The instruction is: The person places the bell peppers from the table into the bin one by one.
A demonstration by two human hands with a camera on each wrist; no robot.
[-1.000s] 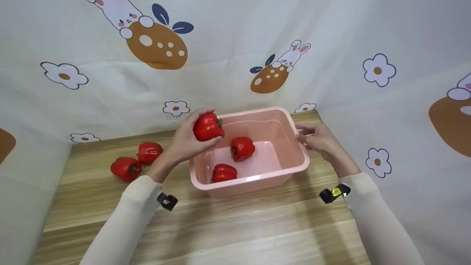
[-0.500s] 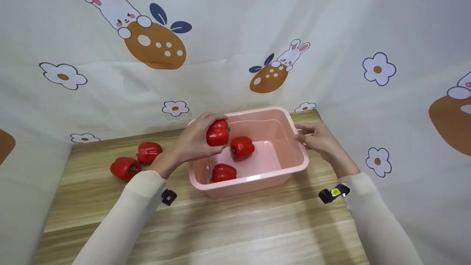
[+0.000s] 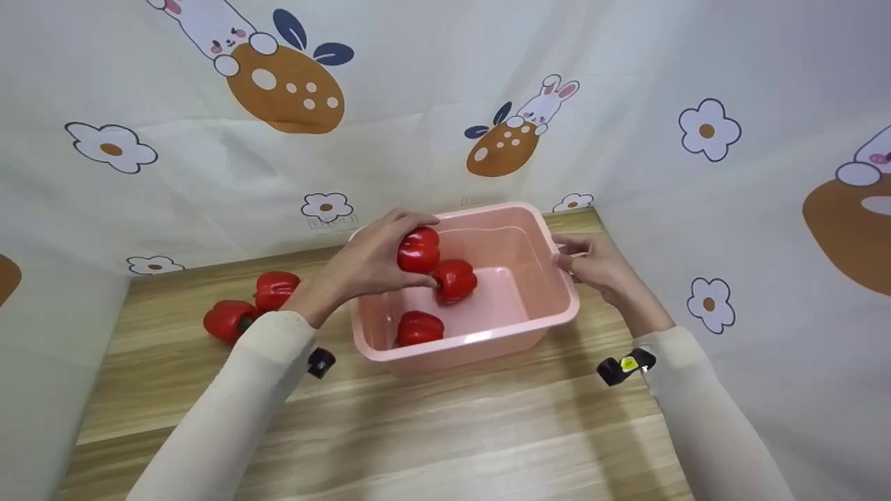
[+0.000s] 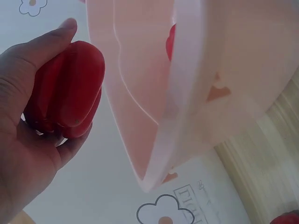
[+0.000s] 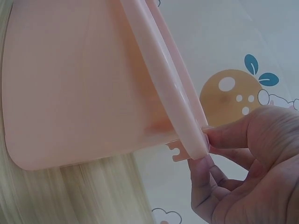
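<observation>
My left hand (image 3: 376, 257) grips a red bell pepper (image 3: 419, 250) over the left part of a pink plastic basin (image 3: 480, 337). Thumb and fingers wrap the pepper (image 4: 70, 88) in the left wrist view, beside the basin's rim. Two more red peppers lie inside the basin: one pepper (image 3: 456, 281) near its middle, another pepper (image 3: 420, 328) by the front left wall. On the right, my right hand (image 3: 595, 264) pinches the basin's rim (image 5: 187, 135) between thumb and fingers.
Two red peppers, one pepper (image 3: 277, 290) behind the other pepper (image 3: 228, 321), lie on the wooden table (image 3: 445, 431) left of the basin, close to my left forearm. A patterned white cloth (image 3: 411, 146) hangs behind and along both sides.
My left hand has carried its pepper right and slightly down, farther over the basin. The right hand keeps its hold on the rim. The head view has shifted slightly.
</observation>
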